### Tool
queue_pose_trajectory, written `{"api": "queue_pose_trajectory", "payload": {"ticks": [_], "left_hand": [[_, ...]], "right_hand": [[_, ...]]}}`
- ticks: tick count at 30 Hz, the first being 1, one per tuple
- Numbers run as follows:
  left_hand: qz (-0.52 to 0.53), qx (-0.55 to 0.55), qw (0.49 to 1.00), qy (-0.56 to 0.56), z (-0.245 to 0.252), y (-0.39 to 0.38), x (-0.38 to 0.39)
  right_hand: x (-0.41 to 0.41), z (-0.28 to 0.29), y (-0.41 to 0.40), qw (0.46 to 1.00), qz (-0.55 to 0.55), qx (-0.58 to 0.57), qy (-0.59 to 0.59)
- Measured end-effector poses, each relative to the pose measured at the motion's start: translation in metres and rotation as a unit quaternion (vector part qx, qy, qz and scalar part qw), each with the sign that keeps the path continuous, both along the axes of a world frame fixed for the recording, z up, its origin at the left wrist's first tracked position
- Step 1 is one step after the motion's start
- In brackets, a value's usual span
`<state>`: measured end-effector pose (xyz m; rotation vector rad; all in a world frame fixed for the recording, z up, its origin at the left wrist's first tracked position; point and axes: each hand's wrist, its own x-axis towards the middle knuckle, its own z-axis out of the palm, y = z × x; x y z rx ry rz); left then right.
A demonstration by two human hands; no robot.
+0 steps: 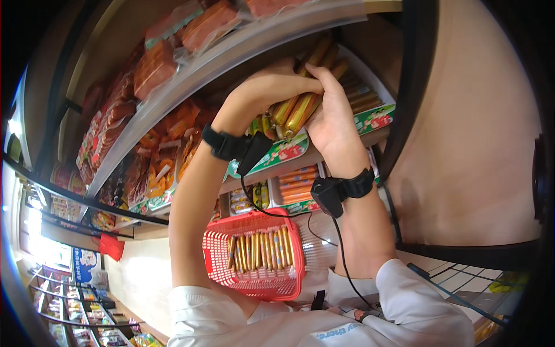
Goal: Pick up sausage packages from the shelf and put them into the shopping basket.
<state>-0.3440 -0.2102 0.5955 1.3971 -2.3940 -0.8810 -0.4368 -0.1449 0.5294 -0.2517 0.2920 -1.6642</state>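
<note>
Both hands are up inside a shelf compartment, around a bundle of gold-wrapped sausages (pixel 301 112). My left hand (pixel 277 82) curls over the bundle from the left, its fingertips hidden. From the right, my right hand (pixel 331 99) supports it, thumb meeting the left hand. The bundle is above a white tray (pixel 383 89) with a green printed front, where more brown-wrapped sausages (pixel 360 93) lie. Below the shelf, a red plastic basket (pixel 299 243) contains a row of several gold-wrapped sausages (pixel 260 249).
A clear shelf lip (pixel 234 54) runs above my hands, with packaged meats (pixel 210 26) behind it. Orange snack packets (pixel 162 173) are at left. A lower shelf bears orange-wrapped sausages (pixel 299 184). A dark shelf post (pixel 407 86) stands at right. Cables hang from my wrist straps (pixel 225 145).
</note>
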Motion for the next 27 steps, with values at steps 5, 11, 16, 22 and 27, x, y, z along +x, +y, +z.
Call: {"api": "queue_pose_trajectory", "payload": {"ticks": [5, 11, 16, 22, 27], "left_hand": [[0.05, -0.048, 0.997, 0.028, -0.003, 0.06, 0.07], [0.147, -0.081, 0.985, 0.031, -0.008, 0.133, 0.149], [0.144, -0.105, 0.98, 0.083, -0.029, 0.188, 0.203], [0.281, 0.099, 0.925, 0.234, -0.084, 0.227, 0.262], [0.387, 0.222, 0.859, 0.253, -0.138, 0.242, 0.301]], "right_hand": [[0.049, 0.004, 0.03, 0.994, 0.107, -0.008, 0.027], [0.122, -0.008, 0.062, 0.967, 0.248, -0.025, 0.056], [0.176, -0.016, 0.1, 0.949, 0.294, 0.006, 0.113], [0.231, -0.066, 0.116, 0.868, 0.456, 0.124, 0.153], [0.277, -0.14, 0.117, 0.803, 0.545, 0.182, 0.161]]}}
